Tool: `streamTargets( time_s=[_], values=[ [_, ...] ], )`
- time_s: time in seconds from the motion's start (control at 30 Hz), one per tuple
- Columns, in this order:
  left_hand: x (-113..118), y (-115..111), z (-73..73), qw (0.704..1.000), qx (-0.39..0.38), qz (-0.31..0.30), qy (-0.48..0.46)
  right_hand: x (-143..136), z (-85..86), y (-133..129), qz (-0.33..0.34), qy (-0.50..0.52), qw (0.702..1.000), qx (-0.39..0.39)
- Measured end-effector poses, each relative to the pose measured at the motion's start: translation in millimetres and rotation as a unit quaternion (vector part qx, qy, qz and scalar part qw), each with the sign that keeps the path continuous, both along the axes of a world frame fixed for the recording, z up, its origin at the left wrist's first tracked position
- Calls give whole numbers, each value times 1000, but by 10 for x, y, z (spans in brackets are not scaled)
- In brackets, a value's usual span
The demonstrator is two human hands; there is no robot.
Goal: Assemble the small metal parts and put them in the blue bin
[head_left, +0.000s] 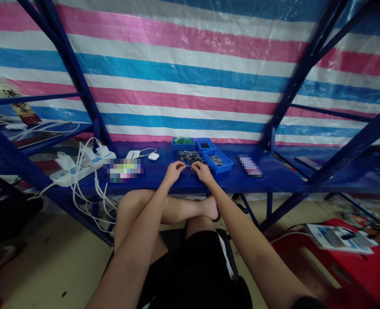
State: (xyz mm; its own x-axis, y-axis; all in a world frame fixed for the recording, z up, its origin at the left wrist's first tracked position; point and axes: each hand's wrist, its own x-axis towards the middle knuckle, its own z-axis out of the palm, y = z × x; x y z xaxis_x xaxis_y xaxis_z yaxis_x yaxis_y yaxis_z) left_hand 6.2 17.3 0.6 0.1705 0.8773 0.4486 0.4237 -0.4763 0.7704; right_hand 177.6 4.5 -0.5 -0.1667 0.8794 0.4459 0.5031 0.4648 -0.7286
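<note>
Over the front of the blue shelf, my left hand (174,171) and my right hand (202,172) face each other with fingers pinched. A thin, light-coloured rod (188,166) spans the small gap between them, one end in each pinch; its exact kind is too small to tell. Just behind my fingers lies a pile of small black and silvery parts (190,156). A blue bin (222,168) of small metal pieces stands close to my right hand. Behind are another blue bin (204,140) with dark parts and one (174,146) with green pieces.
Left on the blue shelf (257,183) are a white power strip (68,178) with tangled cables, a blurred colourful item (125,170) and a white earbud-type case (153,157). A phone-like item (249,165) lies right. Blue frame posts flank both sides; a striped sheet (183,73) hangs behind.
</note>
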Motion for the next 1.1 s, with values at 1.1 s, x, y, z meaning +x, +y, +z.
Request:
streamTargets(
  time_s=[1.1],
  values=[
    [0,-55,40,997,-30,49,54,532,643,-74,-115,-341,930,75]
  ],
)
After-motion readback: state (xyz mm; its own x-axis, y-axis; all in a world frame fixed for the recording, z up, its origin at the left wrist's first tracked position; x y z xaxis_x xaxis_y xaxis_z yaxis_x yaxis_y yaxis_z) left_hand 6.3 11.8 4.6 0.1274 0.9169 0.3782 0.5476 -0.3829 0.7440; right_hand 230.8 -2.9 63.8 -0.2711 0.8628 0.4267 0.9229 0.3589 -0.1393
